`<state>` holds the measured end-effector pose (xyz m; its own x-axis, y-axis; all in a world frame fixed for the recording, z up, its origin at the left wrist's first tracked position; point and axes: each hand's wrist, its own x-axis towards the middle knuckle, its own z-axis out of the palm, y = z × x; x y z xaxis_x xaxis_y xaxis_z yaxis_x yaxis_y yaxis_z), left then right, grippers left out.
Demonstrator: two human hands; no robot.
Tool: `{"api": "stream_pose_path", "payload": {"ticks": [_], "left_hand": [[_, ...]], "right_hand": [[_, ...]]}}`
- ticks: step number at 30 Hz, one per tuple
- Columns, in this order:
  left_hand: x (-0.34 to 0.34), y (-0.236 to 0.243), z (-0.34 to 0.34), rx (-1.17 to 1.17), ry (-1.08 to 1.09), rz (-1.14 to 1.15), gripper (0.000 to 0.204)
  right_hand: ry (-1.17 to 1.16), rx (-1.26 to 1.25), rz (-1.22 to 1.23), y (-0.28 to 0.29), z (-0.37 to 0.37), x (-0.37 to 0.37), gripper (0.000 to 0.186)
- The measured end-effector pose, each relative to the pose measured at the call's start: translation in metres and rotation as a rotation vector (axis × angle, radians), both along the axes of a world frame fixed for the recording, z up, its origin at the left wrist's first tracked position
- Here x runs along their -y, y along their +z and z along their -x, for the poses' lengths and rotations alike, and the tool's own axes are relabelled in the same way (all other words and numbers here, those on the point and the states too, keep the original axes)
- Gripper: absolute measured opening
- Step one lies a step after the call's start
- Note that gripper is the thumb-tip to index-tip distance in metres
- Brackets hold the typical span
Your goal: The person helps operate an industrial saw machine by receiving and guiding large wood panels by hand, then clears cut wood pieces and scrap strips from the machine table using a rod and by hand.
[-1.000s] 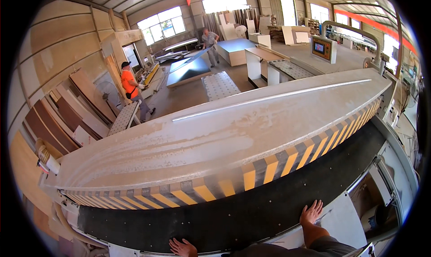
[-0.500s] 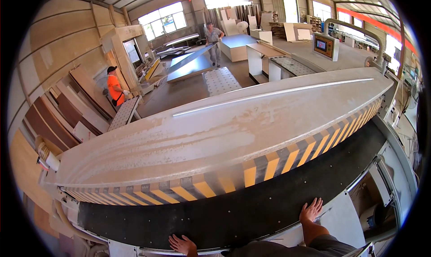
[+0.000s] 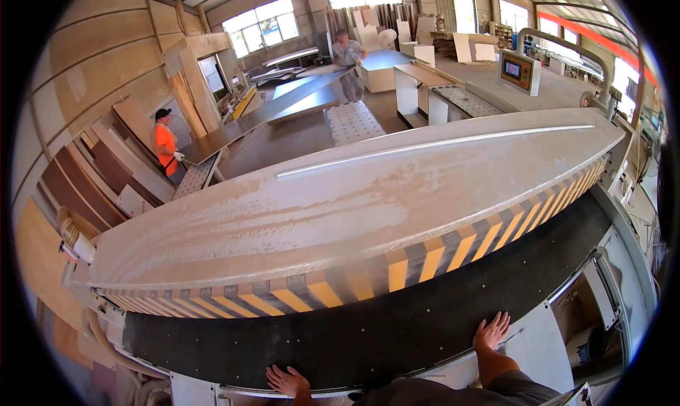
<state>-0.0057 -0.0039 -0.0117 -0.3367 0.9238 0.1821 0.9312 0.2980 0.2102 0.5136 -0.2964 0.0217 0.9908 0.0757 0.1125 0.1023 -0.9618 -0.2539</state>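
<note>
1. Two bare hands lie flat on the near edge of a dark panel [image 3: 397, 321] that rests on the bed of a large machine. The left hand [image 3: 287, 382] sits toward the panel's near left part, fingers spread wide and pressed down, holding nothing. The right hand [image 3: 491, 333] sits farther right along the same edge, fingers also spread and flat, palm down on the panel where it meets a pale grey plate [image 3: 538, 349].
2. A band of yellow and black warning stripes [image 3: 397, 271] runs along the front edge of the machine's long dusty beam [image 3: 340, 207], from its left end to its far right end, just above the dark panel.
3. A thin bright strip [image 3: 432, 148] runs lengthwise along the top of the beam, toward its far edge.
4. A boxy control screen [image 3: 520, 71] with a lit coloured display stands beyond the beam's far right end.
5. Brown and tan boards [image 3: 92, 186] lean against the wall past the beam's left end.
6. A person in an orange top [image 3: 166, 147] stands beside a long dark sheet [image 3: 269, 112] on rollers, well apart from the hands; another person in grey [image 3: 348, 55] stands at that sheet's far end.
</note>
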Motion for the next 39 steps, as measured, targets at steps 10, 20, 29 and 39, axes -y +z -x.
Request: {"api": "stream_pose_path", "payload": {"ticks": [10, 20, 29, 39], "left_hand": [[-0.001, 0.002, -0.001, -0.026, 0.057, 0.087, 0.057], [-0.001, -0.003, 0.001, -0.014, 0.000, 0.022, 0.058], [-0.003, -0.008, 0.003, -0.007, 0.006, 0.003, 0.058], [-0.001, -0.003, -0.003, 0.033, 0.019, -0.014, 0.056]], "right_hand": [[-0.018, -0.030, -0.002, -0.002, -0.001, 0.002, 0.072], [-0.004, 0.003, -0.013, -0.006, -0.003, 0.001, 0.072], [-0.006, -0.016, -0.004, -0.006, -0.004, 0.002, 0.072], [0.010, 0.025, 0.009, -0.015, -0.009, 0.004, 0.069]]}}
